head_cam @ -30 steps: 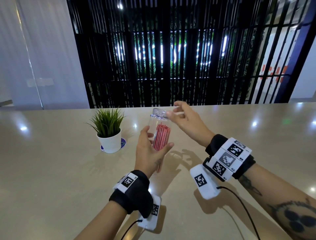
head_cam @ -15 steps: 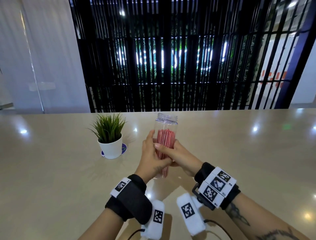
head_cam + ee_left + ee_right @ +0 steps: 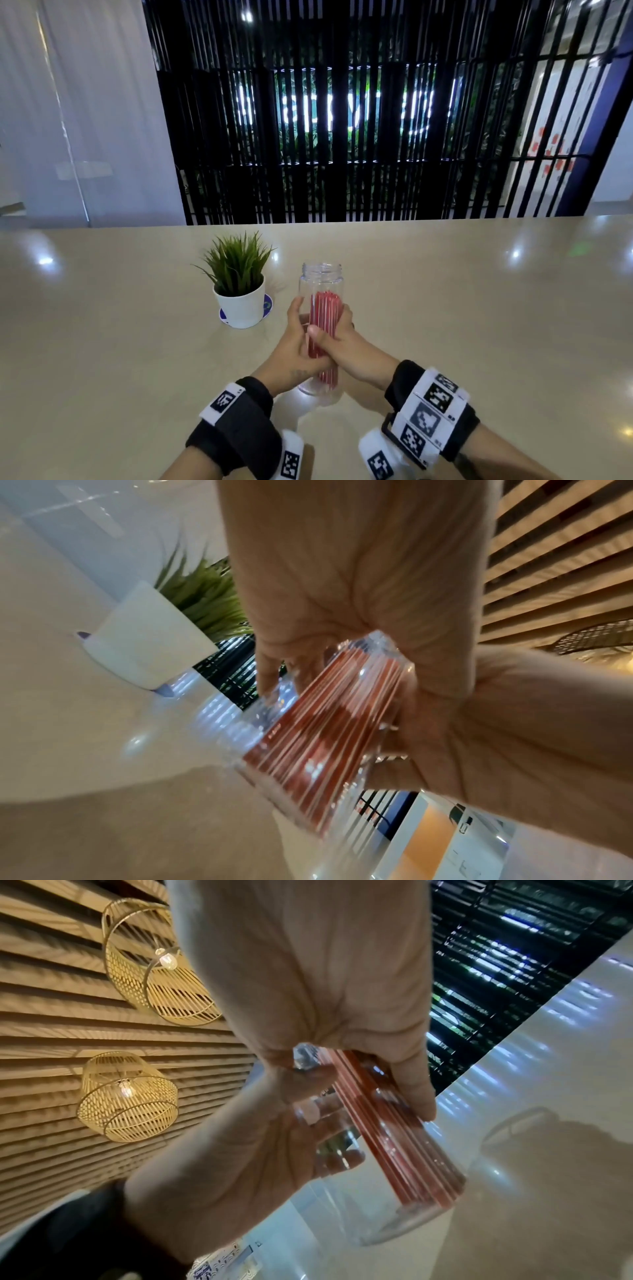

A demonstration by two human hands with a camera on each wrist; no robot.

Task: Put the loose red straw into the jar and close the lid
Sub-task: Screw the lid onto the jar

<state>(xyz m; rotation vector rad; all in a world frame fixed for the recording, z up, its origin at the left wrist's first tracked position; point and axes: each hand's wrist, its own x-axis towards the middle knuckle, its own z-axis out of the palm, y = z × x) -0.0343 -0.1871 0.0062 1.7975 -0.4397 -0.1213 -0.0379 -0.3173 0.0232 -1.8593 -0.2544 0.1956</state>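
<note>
Head view: both hands wrap the clear jar (image 3: 320,329) near the surface's (image 3: 445,325) near edge, left hand (image 3: 296,346) and right hand (image 3: 337,342) curled round its middle. Straws (image 3: 323,322) stand inside; the mouth is open and no lid shows (possibly out of frame). Risk, I judge: letting go with one hand to fetch the lid could tip the tall jar toward the plant (image 3: 239,284).

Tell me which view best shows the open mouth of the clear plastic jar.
The head view: the clear plastic jar's threaded mouth stands unobstructed, with no lid. The left wrist view shows it blurred. In the right wrist view a hand hides the mouth; only the jar's lower body and base show.
</note>
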